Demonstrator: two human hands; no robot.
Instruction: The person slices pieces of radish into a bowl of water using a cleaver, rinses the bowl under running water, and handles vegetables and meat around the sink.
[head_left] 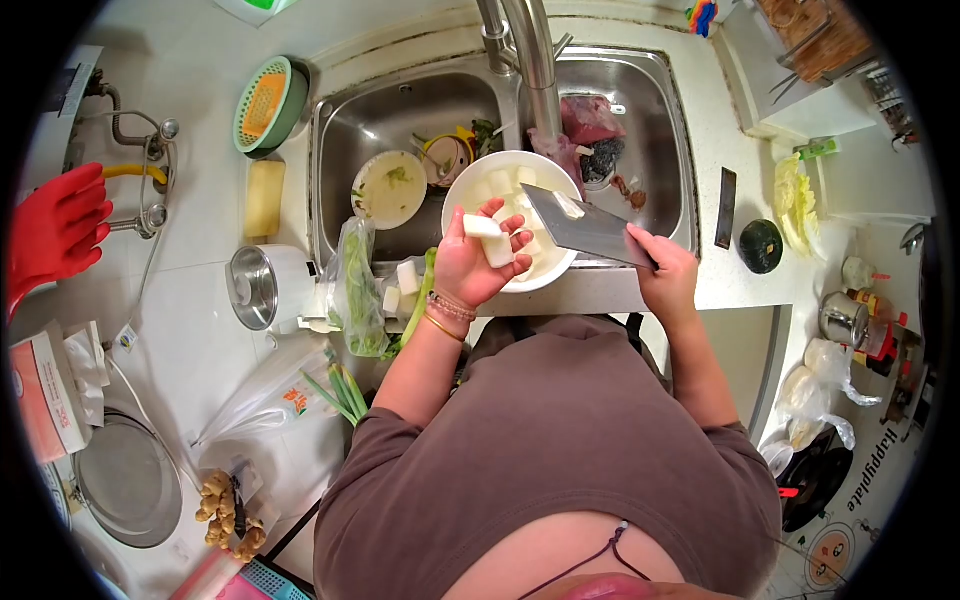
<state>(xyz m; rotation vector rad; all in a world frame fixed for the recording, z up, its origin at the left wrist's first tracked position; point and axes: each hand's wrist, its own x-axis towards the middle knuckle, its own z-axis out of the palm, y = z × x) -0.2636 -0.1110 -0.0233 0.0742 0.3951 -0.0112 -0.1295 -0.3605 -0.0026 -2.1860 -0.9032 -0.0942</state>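
Note:
In the head view, my left hand (458,268) is turned palm up over the left side of a white bowl (452,192). Its curled fingers hold a thick chunk of white radish (488,243). My right hand (668,272) grips the handle of a cleaver (597,232), whose broad blade reaches over the bowl's right side. A small white piece (568,204) clings to the blade near its far end. More white chunks (500,183) lie inside the bowl, partly hidden by the blade and my fingers.
The bowl sits at the front of a double sink (685,160) beneath a faucet (535,60). Raw meat (590,120) lies in the right basin, a plate (388,190) in the left. Bagged green vegetables (357,290) and a metal pot (256,288) stand left; a dark green squash (761,246) sits right.

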